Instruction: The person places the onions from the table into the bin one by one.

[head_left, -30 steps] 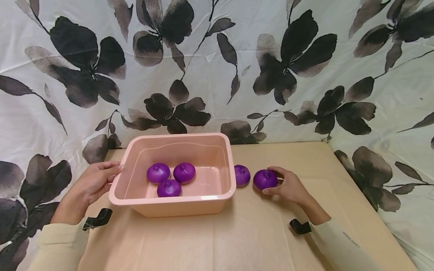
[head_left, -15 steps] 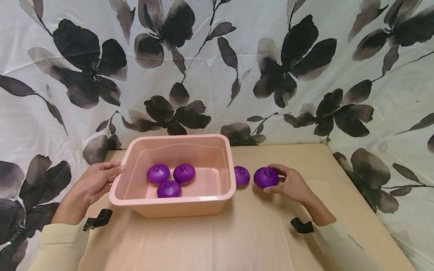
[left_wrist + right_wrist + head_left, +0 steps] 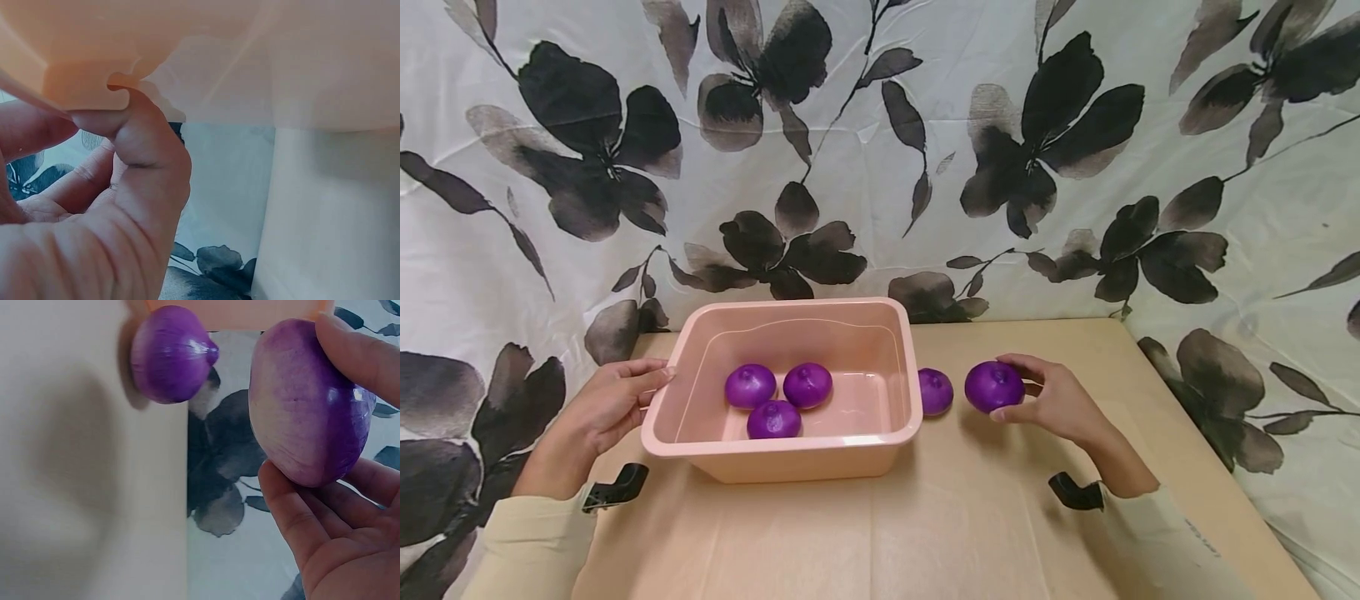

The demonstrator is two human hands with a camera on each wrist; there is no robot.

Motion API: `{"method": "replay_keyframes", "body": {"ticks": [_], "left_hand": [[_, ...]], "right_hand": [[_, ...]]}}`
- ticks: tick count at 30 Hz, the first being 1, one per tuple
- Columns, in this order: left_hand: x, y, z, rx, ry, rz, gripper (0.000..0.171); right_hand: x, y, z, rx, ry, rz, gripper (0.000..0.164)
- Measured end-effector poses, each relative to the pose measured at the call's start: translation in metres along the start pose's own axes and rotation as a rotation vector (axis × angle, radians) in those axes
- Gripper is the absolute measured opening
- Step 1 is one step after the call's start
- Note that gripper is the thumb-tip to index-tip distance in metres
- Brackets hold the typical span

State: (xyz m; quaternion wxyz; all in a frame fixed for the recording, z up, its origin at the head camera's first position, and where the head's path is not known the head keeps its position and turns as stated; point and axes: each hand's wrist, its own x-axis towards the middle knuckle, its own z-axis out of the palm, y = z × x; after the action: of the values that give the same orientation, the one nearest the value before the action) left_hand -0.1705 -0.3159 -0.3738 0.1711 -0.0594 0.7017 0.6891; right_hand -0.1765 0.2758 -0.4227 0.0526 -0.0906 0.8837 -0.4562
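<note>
My left hand point(image 3: 606, 408) pinches the left rim of a pink plastic tub point(image 3: 782, 454); in the left wrist view thumb and finger meet at the rim's underside. Inside the tub lie three purple onions, one at the front point(image 3: 774, 419) and two behind it. My right hand point(image 3: 1060, 400) grips another purple onion point(image 3: 994, 387) between thumb and fingers, held above the table. The right wrist view shows this onion point(image 3: 309, 403) with a paler side. One more onion point(image 3: 936, 392) rests on the table against the tub's right side, partly hidden by it in the head view.
A light tan table point(image 3: 970, 517) bears the tub. Behind it and along both sides hangs a white cloth point(image 3: 880, 150) with dark flower print. A black wrist camera point(image 3: 617, 487) sits on the left cuff, another point(image 3: 1077, 492) on the right.
The onion in my right hand has risen off the table and shifted slightly right, its shadow now apart below it. My left hand and the tub have stayed in place.
</note>
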Motion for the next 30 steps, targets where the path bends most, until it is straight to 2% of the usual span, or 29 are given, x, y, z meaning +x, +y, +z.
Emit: {"method": "replay_keyframes", "body": {"ticks": [9,15,30], "left_hand": [[0.000,0.001,-0.002,0.006,-0.001,-0.008,0.009],[0.000,0.000,-0.002,-0.007,-0.004,-0.007,0.012],[0.002,0.001,-0.001,0.013,0.001,-0.001,0.011]], "right_hand": [[-0.002,-0.013,-0.008,0.046,-0.014,-0.050,0.083],[-0.002,-0.025,-0.009,0.070,-0.036,-0.062,0.083],[-0.002,-0.050,-0.017,0.056,-0.061,-0.093,0.082]]}}
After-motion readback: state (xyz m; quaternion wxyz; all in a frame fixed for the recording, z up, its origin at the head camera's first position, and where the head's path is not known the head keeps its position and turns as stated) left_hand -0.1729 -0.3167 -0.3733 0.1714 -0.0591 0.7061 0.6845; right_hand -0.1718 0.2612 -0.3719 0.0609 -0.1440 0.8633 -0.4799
